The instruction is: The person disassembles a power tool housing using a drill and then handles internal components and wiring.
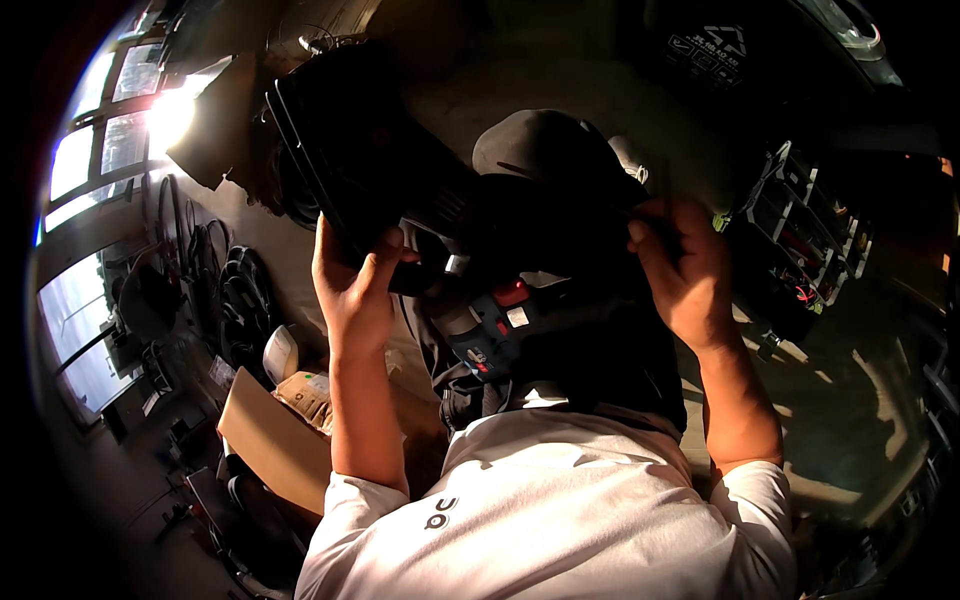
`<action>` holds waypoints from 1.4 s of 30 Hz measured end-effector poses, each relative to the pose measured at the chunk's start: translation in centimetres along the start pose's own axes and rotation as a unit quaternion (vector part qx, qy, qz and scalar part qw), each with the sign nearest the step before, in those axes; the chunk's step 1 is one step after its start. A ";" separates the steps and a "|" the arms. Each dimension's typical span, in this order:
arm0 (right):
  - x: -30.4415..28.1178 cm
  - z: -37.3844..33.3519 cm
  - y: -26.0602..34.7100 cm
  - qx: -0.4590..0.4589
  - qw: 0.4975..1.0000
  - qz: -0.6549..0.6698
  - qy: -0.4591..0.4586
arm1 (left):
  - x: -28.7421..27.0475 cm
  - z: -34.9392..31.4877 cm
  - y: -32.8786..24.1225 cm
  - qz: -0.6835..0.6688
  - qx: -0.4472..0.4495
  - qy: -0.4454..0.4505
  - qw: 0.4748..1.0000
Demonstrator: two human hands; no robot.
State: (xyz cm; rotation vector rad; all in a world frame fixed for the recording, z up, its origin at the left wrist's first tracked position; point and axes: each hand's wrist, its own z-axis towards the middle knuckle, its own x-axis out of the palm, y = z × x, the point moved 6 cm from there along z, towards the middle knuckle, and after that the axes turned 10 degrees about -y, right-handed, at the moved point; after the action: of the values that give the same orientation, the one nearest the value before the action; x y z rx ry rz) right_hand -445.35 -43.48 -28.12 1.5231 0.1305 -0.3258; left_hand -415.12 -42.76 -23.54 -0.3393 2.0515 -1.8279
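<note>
My left hand is closed on the lower edge of a large black object, its thumb on the near side. Deep shadow hides most of that object's shape, so I cannot tell its kind. Across my lap lies a dark blue and black cordless drill with a red part, touched by neither hand. My right hand is held above the right side of my lap, thumb and fingers curled together. What it holds, if anything, is lost in the dark.
An open cardboard box with a brown packet inside stands at my left. To my right is a divided tool tray with small parts. A black bin stands at the far right. Coiled black cables lie along the left.
</note>
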 end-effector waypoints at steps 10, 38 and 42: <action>2.4 0.8 1.3 -0.024 0.999 0.018 -0.012 | -4.2 3.0 2.6 -0.037 -0.052 0.049 0.997; 4.8 2.2 2.9 -0.198 0.978 -0.009 0.064 | -5.6 4.3 3.1 -0.024 -0.067 0.082 0.994; 4.7 2.5 2.8 -0.180 0.977 -0.073 0.083 | -5.3 4.2 3.0 -0.032 -0.065 0.099 0.992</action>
State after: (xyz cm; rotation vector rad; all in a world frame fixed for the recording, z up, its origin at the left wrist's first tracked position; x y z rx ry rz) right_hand -440.37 -46.55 -26.60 1.1807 0.4137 -0.2734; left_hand -408.38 -43.99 -26.31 -0.2693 2.3258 -1.8351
